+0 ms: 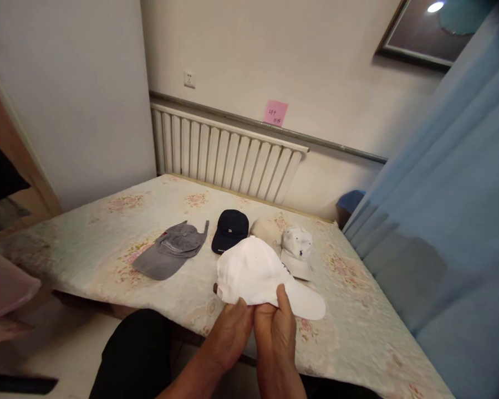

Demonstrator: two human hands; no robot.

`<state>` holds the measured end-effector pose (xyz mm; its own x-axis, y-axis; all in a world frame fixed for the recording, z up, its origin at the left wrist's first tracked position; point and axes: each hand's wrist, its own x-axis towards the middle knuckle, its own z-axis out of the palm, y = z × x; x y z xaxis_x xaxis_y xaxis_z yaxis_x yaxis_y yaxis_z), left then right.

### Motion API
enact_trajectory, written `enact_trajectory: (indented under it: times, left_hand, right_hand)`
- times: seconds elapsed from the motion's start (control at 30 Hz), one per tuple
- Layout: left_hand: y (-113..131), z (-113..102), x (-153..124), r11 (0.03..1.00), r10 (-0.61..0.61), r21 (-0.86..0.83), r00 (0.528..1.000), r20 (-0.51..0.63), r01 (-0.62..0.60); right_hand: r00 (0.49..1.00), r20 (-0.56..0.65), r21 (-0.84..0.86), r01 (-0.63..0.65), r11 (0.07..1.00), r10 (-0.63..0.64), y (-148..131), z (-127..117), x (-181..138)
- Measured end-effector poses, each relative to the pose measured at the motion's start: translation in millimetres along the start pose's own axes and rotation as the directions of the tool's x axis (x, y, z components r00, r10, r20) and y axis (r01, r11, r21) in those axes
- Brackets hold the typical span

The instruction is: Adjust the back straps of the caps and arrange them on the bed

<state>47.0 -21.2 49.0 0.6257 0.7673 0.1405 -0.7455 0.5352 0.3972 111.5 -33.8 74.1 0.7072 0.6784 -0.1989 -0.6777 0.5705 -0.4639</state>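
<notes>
Both hands hold a white baseball cap (pixel 253 270) by its lower edge, above the near side of the bed. Its brim points right and its strap end points left. My left hand (pixel 233 327) is closed on the edge, thumb against the cloth. Beside it, my right hand (pixel 276 327) grips the edge nearer the brim, thumb up on the outside and the other fingers partly hidden. Behind the white cap lie a navy cap (pixel 231 228), a beige cap (pixel 264 230) partly covered by it, and an off-white cap (pixel 297 249). A grey cap (pixel 170 252) lies farther left.
The caps rest on a bed with a floral sheet (pixel 91 244). A radiator (pixel 228 155) runs along the wall behind it. Blue curtains (pixel 449 221) hang on the right, near a blue object (pixel 350 200) at the corner. My knee (pixel 135 352) is at the near edge.
</notes>
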Motion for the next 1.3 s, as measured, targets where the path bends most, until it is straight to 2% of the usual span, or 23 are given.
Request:
enact_trajectory:
  times: [0.1,0.2,0.27,0.33,0.5,0.67,0.8,1.0,1.17,1.3]
  left_hand:
    - [-7.7,5.6,-1.9,0.996,-0.029,0.077,0.996,-0.085,0.036]
    - [-7.9,8.9,1.6,0.996,-0.045,0.071,0.976,-0.212,0.061]
    - [-6.5,8.1,4.3,0.997,-0.035,0.063,0.966,-0.255,0.053]
    - [-5.4,5.3,5.9,0.998,-0.024,0.054,0.966,-0.259,0.039]
    - [-0.5,-1.7,8.8,0.998,-0.048,-0.053,0.983,-0.180,0.040]
    - [12.2,-5.0,13.8,0.992,-0.049,-0.128,0.970,-0.237,0.019]
    - [14.2,-7.7,14.4,0.991,-0.047,-0.136,0.969,-0.241,0.014]
    - [-0.3,-3.5,11.6,0.985,-0.098,-0.159,0.979,-0.178,0.070]
    - [1.8,-3.5,15.3,0.989,-0.050,-0.149,0.967,-0.250,0.012]
    - [11.8,-13.9,16.3,0.991,-0.011,-0.132,0.953,-0.302,-0.030]
  right_hand:
    - [0.998,-0.025,0.001,-0.053,0.999,0.053,6.2,-1.8,-5.0]
    - [0.998,-0.003,-0.006,-0.064,0.998,0.064,9.3,-6.4,-6.4]
    - [0.998,0.022,-0.020,-0.066,0.998,0.066,9.9,-8.9,-5.7]
    - [0.998,0.041,-0.027,-0.049,0.998,0.051,9.7,-10.5,-3.8]
    - [0.999,0.026,-0.026,0.034,0.999,-0.033,3.0,-13.7,2.3]
    - [0.993,0.023,-0.021,0.114,0.993,-0.113,-10.9,-16.0,4.7]
    - [0.995,-0.010,0.001,0.097,0.995,-0.097,-12.4,-15.7,3.6]
    - [0.998,-0.037,-0.022,0.050,0.998,-0.051,-2.8,-18.6,0.1]
    - [0.996,0.060,0.012,0.064,0.998,-0.064,-13.1,-19.3,-6.9]
    - [0.991,0.131,0.042,-0.027,0.999,0.021,-29.8,-28.1,-7.6]
